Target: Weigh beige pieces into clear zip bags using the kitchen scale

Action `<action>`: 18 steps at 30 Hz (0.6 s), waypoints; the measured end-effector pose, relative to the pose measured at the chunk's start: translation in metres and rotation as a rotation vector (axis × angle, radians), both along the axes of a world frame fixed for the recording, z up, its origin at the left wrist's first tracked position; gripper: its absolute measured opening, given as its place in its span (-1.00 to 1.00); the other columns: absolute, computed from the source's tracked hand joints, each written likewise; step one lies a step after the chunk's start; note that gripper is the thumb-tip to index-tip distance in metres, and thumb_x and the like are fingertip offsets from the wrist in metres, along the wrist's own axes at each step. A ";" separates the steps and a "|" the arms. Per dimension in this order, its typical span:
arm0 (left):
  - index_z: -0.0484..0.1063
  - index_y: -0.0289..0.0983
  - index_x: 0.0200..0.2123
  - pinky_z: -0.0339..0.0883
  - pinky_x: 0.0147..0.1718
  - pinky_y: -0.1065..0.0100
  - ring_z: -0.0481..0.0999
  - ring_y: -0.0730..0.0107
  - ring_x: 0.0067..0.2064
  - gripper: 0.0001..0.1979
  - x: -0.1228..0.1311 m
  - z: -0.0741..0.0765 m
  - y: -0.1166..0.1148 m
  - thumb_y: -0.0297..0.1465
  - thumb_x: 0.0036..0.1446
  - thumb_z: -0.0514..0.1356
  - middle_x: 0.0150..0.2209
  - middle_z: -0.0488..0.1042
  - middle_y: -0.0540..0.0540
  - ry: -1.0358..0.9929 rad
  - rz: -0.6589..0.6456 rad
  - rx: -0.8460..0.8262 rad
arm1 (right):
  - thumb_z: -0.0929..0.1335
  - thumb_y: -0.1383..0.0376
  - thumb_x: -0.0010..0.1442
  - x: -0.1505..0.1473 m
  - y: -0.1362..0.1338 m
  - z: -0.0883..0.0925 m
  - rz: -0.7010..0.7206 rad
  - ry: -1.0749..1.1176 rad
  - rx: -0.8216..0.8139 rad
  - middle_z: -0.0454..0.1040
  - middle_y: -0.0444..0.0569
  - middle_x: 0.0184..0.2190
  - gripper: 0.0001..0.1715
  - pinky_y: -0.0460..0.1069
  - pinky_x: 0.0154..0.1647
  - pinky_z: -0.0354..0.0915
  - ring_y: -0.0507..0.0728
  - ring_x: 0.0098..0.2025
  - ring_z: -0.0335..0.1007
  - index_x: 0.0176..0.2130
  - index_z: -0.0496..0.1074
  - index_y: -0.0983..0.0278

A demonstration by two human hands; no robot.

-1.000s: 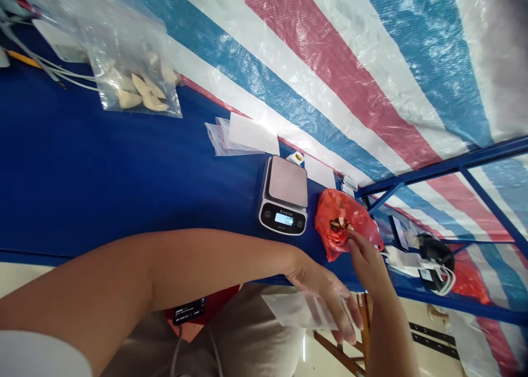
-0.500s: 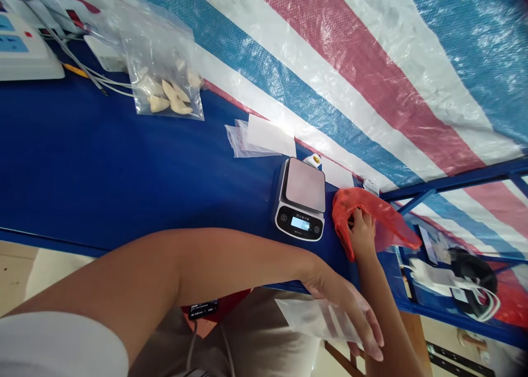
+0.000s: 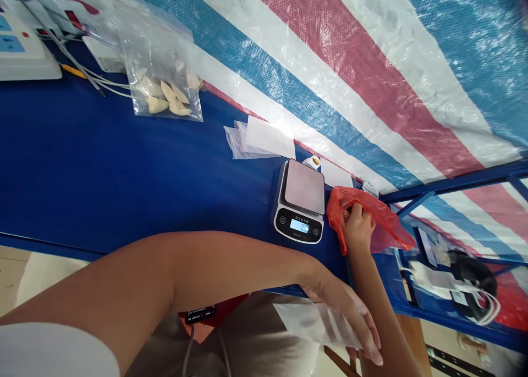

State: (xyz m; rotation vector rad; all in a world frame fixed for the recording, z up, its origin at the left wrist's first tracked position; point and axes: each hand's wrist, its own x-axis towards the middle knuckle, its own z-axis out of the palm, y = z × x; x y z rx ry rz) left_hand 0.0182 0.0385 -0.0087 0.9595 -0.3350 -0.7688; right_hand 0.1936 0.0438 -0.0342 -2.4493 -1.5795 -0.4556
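My left hand (image 3: 350,314) hangs past the table's front edge, its fingers closed on a clear plastic bag (image 3: 307,322) that looks flat. That forearm stretches across from the left and lies in front of my right arm. My right hand (image 3: 358,228) reaches into the mouth of a red plastic bag (image 3: 385,215) at the table's right end. Its fingers are curled; something dark shows beside them, but the bag hides what they grip. Just left of the red bag is a kitchen scale (image 3: 305,187) with a lit display and a bare plate.
Behind the scale lie white paper (image 3: 270,135), small clear bags (image 3: 235,143) and a white fitting (image 3: 313,161). A zip bag of pale pieces (image 3: 163,86) stands at the back left near cables and a white device (image 3: 25,47). A striped sheet (image 3: 289,64) rises behind the blue table (image 3: 144,173).
My right hand has shifted slightly left within the red bag, and the bag's near edge has moved left with it. My left hand still holds the clear bag in nearly the same place.
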 end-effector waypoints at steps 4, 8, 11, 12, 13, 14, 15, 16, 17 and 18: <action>0.48 -0.23 -0.24 0.53 -0.23 0.40 0.66 0.38 -0.28 -0.47 0.001 -0.004 0.000 -0.62 -0.34 0.53 -0.36 0.61 0.10 0.008 -0.006 -0.022 | 0.23 0.22 0.29 -0.001 0.005 0.000 0.002 0.055 0.071 0.48 0.27 -0.16 -0.62 0.35 0.11 0.27 0.45 0.01 0.39 -0.04 0.50 0.30; 0.49 -0.24 -0.23 0.52 -0.23 0.44 0.64 0.44 -0.29 -0.46 -0.003 0.000 0.003 -0.67 -0.35 0.51 -0.36 0.62 0.12 0.037 -0.019 -0.015 | 0.25 0.26 0.19 -0.004 0.003 0.001 -0.020 0.171 0.184 0.53 0.27 -0.16 -0.58 0.29 0.11 0.31 0.42 -0.01 0.41 -0.03 0.50 0.33; 0.51 -0.26 -0.22 0.53 -0.22 0.43 0.64 0.47 -0.29 -0.47 -0.005 0.001 0.003 -0.64 -0.34 0.53 -0.33 0.61 0.12 0.055 0.023 -0.019 | 0.31 0.24 0.11 -0.004 -0.001 0.002 -0.071 0.283 0.280 0.55 0.21 -0.22 -0.60 0.28 0.08 0.33 0.39 -0.09 0.44 -0.08 0.52 0.31; 0.51 -0.25 -0.21 0.54 -0.22 0.41 0.64 0.46 -0.28 -0.47 -0.005 -0.001 0.002 -0.62 -0.33 0.54 -0.32 0.61 0.11 0.053 0.039 -0.021 | 0.33 0.23 0.08 -0.002 -0.002 0.004 -0.089 0.326 0.314 0.56 0.19 -0.24 -0.63 0.28 0.06 0.34 0.37 -0.13 0.45 -0.12 0.52 0.29; 0.51 -0.25 -0.21 0.54 -0.22 0.39 0.65 0.44 -0.27 -0.46 -0.004 -0.003 0.001 -0.59 -0.33 0.55 -0.31 0.61 0.10 0.049 0.051 -0.021 | 0.36 0.22 0.05 0.001 -0.003 0.005 -0.105 0.375 0.350 0.55 0.15 -0.27 -0.66 0.26 0.01 0.37 0.34 -0.18 0.45 -0.15 0.52 0.27; 0.51 -0.25 -0.20 0.55 -0.22 0.37 0.66 0.41 -0.26 -0.46 -0.002 -0.007 -0.001 -0.57 -0.33 0.56 -0.30 0.61 0.09 0.039 0.060 -0.024 | 0.38 0.20 0.03 0.004 -0.004 0.006 -0.121 0.433 0.389 0.54 0.10 -0.31 -0.67 0.23 -0.06 0.40 0.30 -0.26 0.44 -0.18 0.50 0.26; 0.51 -0.25 -0.19 0.56 -0.23 0.35 0.66 0.39 -0.26 -0.45 0.000 -0.010 -0.002 -0.54 -0.33 0.57 -0.29 0.60 0.07 0.023 0.066 -0.026 | 0.40 0.18 0.01 0.007 -0.005 0.008 -0.133 0.497 0.429 0.52 0.04 -0.37 -0.69 0.19 -0.16 0.42 0.25 -0.33 0.42 -0.22 0.49 0.24; 0.51 -0.26 -0.18 0.56 -0.23 0.34 0.67 0.37 -0.25 -0.44 0.002 -0.014 -0.004 -0.51 -0.33 0.58 -0.28 0.60 0.05 0.005 0.074 -0.030 | 0.42 0.15 -0.01 0.011 -0.006 0.010 -0.141 0.568 0.468 0.49 -0.02 -0.43 -0.71 0.15 -0.26 0.42 0.21 -0.40 0.39 -0.26 0.46 0.23; 0.51 -0.26 -0.18 0.56 -0.24 0.33 0.67 0.35 -0.25 -0.43 0.004 -0.017 -0.005 -0.48 -0.33 0.59 -0.28 0.60 0.04 -0.013 0.085 -0.038 | 0.44 0.13 -0.02 0.015 -0.007 0.011 -0.142 0.640 0.506 0.45 -0.08 -0.48 -0.71 0.12 -0.33 0.41 0.17 -0.45 0.36 -0.30 0.43 0.21; 0.51 -0.26 -0.17 0.57 -0.24 0.32 0.67 0.34 -0.25 -0.43 0.005 -0.020 -0.006 -0.45 -0.33 0.59 -0.27 0.60 0.03 -0.030 0.095 -0.050 | 0.46 0.10 -0.03 0.018 -0.008 0.012 -0.136 0.711 0.542 0.43 -0.12 -0.51 -0.70 0.09 -0.39 0.40 0.14 -0.47 0.34 -0.33 0.40 0.20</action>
